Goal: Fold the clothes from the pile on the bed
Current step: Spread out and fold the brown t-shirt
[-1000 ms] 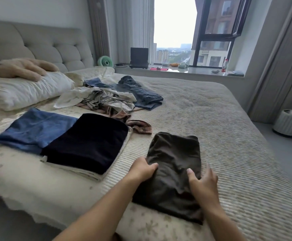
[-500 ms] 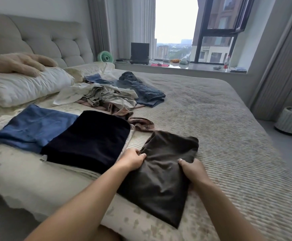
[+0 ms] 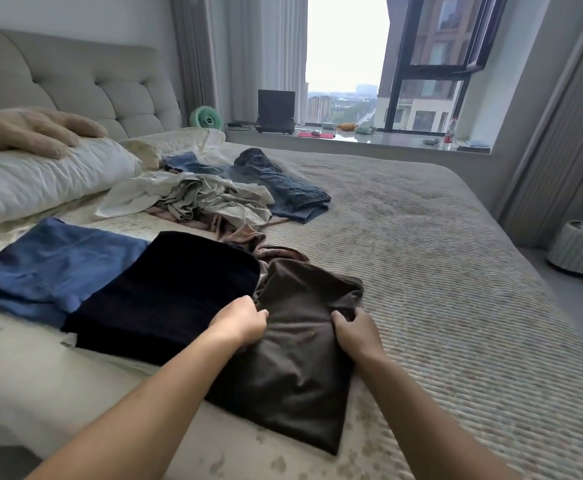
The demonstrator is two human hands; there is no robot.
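Note:
A folded dark brown garment (image 3: 293, 362) lies skewed near the bed's front edge, its far end bunched up. My left hand (image 3: 240, 322) grips its left edge, and my right hand (image 3: 354, 332) grips its right edge. To the left lie a folded black garment (image 3: 165, 292) and, beside it, a folded blue garment (image 3: 54, 265). Behind them sits the unfolded pile (image 3: 207, 199) of beige, pinkish and denim clothes.
The bed (image 3: 456, 306) has a ribbed grey cover. A white pillow (image 3: 40, 178) with a plush toy (image 3: 30, 128) lies at the left by the headboard. A fan, a laptop and small items stand on the windowsill. A white round container (image 3: 579, 247) stands on the floor at right.
Both hands went from resting on the brown garment to gripping its sides. The garment has slid left toward the black one and turned askew, its far end crumpling.

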